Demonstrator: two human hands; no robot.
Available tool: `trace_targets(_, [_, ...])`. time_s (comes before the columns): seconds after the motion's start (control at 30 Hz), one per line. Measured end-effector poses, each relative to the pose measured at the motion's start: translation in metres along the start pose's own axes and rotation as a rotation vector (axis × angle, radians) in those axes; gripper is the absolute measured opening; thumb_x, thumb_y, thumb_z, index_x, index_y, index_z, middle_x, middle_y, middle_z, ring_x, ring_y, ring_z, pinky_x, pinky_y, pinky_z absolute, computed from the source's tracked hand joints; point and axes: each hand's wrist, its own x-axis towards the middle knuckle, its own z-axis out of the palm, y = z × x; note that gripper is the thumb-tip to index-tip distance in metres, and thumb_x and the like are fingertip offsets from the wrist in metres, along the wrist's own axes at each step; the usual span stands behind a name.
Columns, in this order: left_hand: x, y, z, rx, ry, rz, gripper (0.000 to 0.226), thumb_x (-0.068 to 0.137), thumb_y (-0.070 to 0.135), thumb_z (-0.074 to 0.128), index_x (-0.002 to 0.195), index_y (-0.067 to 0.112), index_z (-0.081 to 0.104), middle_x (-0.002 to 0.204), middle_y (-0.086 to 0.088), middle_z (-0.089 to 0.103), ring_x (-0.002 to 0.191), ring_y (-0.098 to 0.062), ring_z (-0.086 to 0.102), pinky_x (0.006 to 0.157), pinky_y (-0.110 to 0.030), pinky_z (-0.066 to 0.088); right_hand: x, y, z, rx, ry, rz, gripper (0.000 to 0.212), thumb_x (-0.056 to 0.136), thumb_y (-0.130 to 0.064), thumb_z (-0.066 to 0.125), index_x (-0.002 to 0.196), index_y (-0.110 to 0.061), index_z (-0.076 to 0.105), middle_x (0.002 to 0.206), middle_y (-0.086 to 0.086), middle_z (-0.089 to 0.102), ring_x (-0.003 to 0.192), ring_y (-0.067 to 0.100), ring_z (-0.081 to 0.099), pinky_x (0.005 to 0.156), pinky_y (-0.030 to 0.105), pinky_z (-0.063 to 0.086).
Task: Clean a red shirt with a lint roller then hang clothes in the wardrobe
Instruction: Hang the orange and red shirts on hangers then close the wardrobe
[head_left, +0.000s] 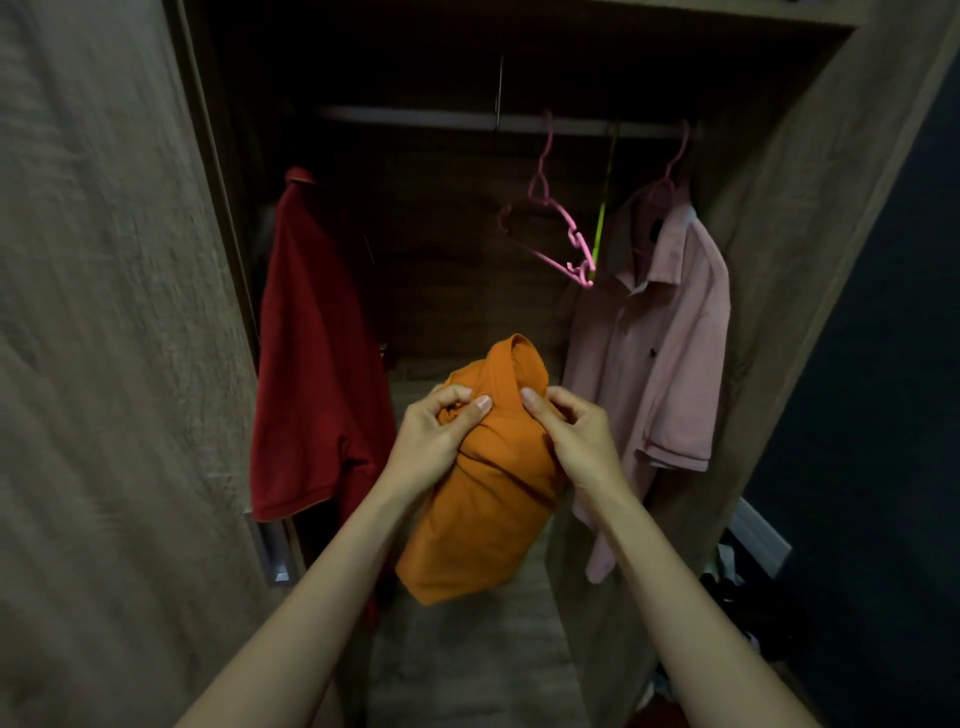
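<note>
Both of our bare forearms reach up from the bottom edge and angle inward, meeting in front of the open wooden wardrobe (810, 218). Our left hand (441, 441) is curled with the wrist bent, its fingers (480, 405) pinching a bunched fold of the folded orange cotton shirt (488, 499) near its top; our right hand (576, 436) mirrors it on the other side, thumb and fingers (531, 399) pressed together on the cloth just below the collar. That orange shirt is a thick, rumpled bundle, its collar poking up above our knuckles and its lower part hanging free below our wrists, held in the air between the two hanging garments. Behind our left hand the dark red short-sleeved polo shirt (317, 364) hangs at the wardrobe's left side, apart from our fingers. On the right a pale pink button-up shirt (670, 353) hangs from a pink hanger on the pale metal rail (415, 117). Between them an empty pink plastic hanger (550, 228) dangles tilted from the rail, above the orange bundle.
</note>
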Motion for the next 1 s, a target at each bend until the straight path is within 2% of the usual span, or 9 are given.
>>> trace_targets(0.2, [0.003,-0.008,-0.004,0.115,0.189,0.029,0.014,0.085,0.025,0.071,0.089,0.012,0.072,0.108,0.0,0.061,0.099,0.003,0.057,0.088,-0.007,0.041,0.002,0.0,0.007,-0.011,0.038,-0.059,0.025,0.09,-0.035,0.061,0.101,-0.013,0.067,0.102,-0.001,0.068,0.094,0.008,0.064,0.082,0.022,0.052])
trace_targets(0.33, [0.01,-0.005,-0.012,0.292,0.298,0.148,0.004,0.086,0.028,0.071,0.087,0.026,0.068,0.117,0.004,0.053,0.115,-0.007,0.049,0.096,-0.026,0.041,0.005,-0.004,0.008,0.021,0.08,-0.11,0.015,0.094,-0.029,0.055,0.1,-0.019,0.064,0.099,-0.004,0.069,0.092,0.004,0.066,0.08,0.019,0.053])
trace_targets(0.43, [0.013,-0.003,-0.015,0.336,0.28,0.204,0.009,0.092,0.024,0.063,0.083,0.022,0.062,0.091,0.01,0.061,0.085,0.001,0.057,0.079,-0.023,0.042,0.007,-0.009,0.011,-0.034,0.074,-0.19,0.011,0.096,-0.02,0.052,0.097,-0.014,0.062,0.092,-0.004,0.067,0.086,0.001,0.065,0.08,0.017,0.053])
trace_targets(0.5, [0.016,-0.004,-0.013,0.278,0.25,0.163,0.015,0.096,0.023,0.056,0.084,0.014,0.059,0.067,0.005,0.055,0.061,-0.008,0.051,0.064,-0.028,0.04,0.009,-0.008,0.013,-0.038,0.091,-0.208,0.013,0.097,-0.016,0.051,0.099,-0.008,0.061,0.091,-0.002,0.066,0.082,-0.003,0.063,0.077,0.015,0.052])
trace_targets(0.57, [0.019,-0.004,-0.007,0.199,0.24,0.098,0.019,0.1,0.022,0.049,0.088,0.009,0.057,0.063,-0.003,0.048,0.061,-0.017,0.047,0.063,-0.032,0.04,0.01,-0.005,0.017,-0.017,0.106,-0.189,0.015,0.097,-0.018,0.05,0.103,-0.008,0.061,0.094,-0.004,0.066,0.082,-0.007,0.063,0.076,0.012,0.05])
trace_targets(0.7, [0.02,0.002,0.007,-0.005,0.163,-0.07,0.028,0.103,0.029,0.041,0.084,0.015,0.057,0.076,0.0,0.058,0.074,-0.015,0.057,0.076,-0.037,0.047,0.005,-0.002,0.024,0.056,0.142,-0.141,0.018,0.097,-0.022,0.05,0.11,-0.014,0.061,0.098,-0.008,0.067,0.085,-0.007,0.065,0.074,0.013,0.052])
trace_targets(0.83, [0.021,0.012,0.008,-0.237,0.004,-0.162,0.058,0.084,0.066,0.052,0.103,0.013,0.066,0.097,-0.007,0.07,0.093,-0.02,0.067,0.087,-0.036,0.055,0.003,-0.003,0.022,0.101,0.205,-0.119,0.015,0.097,-0.022,0.051,0.106,-0.016,0.061,0.093,-0.007,0.068,0.081,-0.005,0.066,0.07,0.014,0.052])
trace_targets(0.93, [0.021,0.012,0.008,-0.153,-0.044,-0.048,0.026,0.081,0.027,0.074,0.095,0.014,0.056,0.084,-0.001,0.061,0.076,-0.008,0.061,0.069,-0.021,0.05,0.002,0.001,0.019,0.11,0.251,-0.098,0.014,0.098,-0.022,0.05,0.096,-0.017,0.063,0.085,-0.004,0.069,0.074,-0.001,0.066,0.068,0.018,0.053])
trace_targets(1.0, [0.021,0.013,0.007,-0.111,-0.051,0.012,0.021,0.08,0.0,0.063,0.089,0.015,0.051,0.074,0.004,0.052,0.061,-0.001,0.052,0.058,-0.015,0.043,0.002,0.004,0.019,0.075,0.28,-0.107,0.017,0.098,-0.023,0.05,0.09,-0.019,0.064,0.082,-0.003,0.068,0.072,0.001,0.065,0.068,0.02,0.053])
